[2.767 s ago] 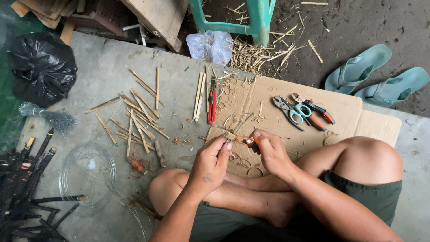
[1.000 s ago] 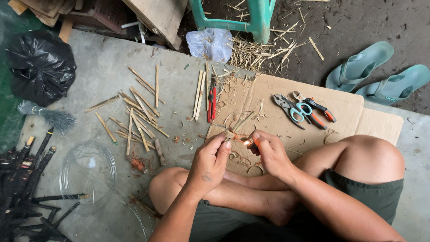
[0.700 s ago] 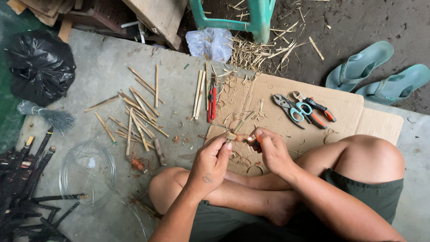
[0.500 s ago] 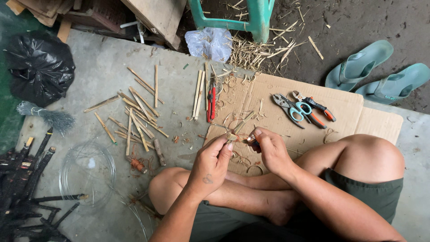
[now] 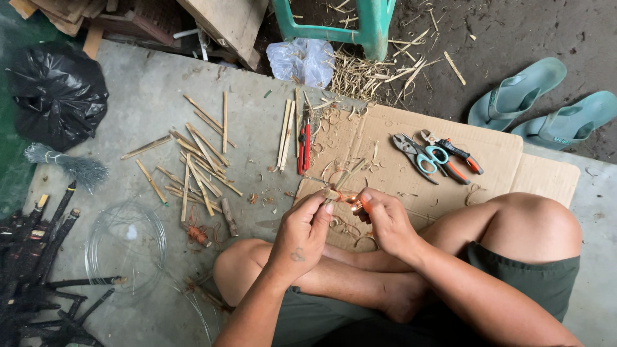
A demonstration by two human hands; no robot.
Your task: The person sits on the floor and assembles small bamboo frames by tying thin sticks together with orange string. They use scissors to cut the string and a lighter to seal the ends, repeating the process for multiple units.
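2 hands [image 5: 302, 231] [image 5: 385, 222] pinching, perhaps, stick [image 5: 335, 194]

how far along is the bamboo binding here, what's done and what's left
Done: split bamboo sticks lie cut on the concrete, and shavings litter the cardboard.
In hand: the left hand pinches a small bamboo piece while the right hand works thin copper-coloured wire at it.
Left: most sticks remain loose; pliers lie untouched.

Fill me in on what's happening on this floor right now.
A person sits cross-legged at a cardboard sheet. The left hand pinches a small bamboo piece while the right hand works at it with something orange, mostly hidden. Pliers and scissors lie on the cardboard; cut bamboo sticks are scattered on the concrete.
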